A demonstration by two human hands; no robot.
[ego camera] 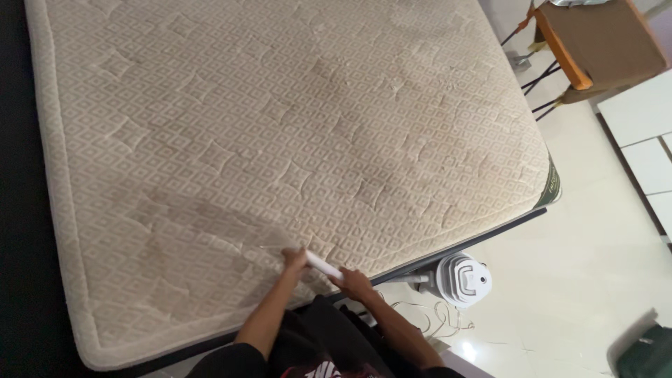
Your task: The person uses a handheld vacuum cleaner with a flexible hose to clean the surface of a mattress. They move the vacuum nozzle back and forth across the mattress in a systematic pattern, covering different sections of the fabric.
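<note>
I am looking down over a big bare mattress, beige with a quilted diamond pattern and a few darker, stained-looking patches across its middle and lower part. It lies on a dark bed frame whose edge shows as a thin black strip along the near side.

Both my hands are at the near edge of the mattress, on a white tube. My left hand is curled around the front end of the tube, fingers wrapped closed on it, and that end presses down onto the mattress surface. My right hand grips the rear part of the same tube, also closed around it, just off the edge of the mattress. The tube runs slanted between the two hands, its front end on the fabric and its back end toward me. What sits at the very tip of the tube, under my left hand, I cannot make out.

On the pale floor beside the bed, near my right hand, stands a white round machine, with a thin cord lying in loose loops on the floor in front of it. Farther off, past the far corner of the mattress, a brown chair with orange trim and black legs stands on the floor, and a white cabinet lines the right side.
</note>
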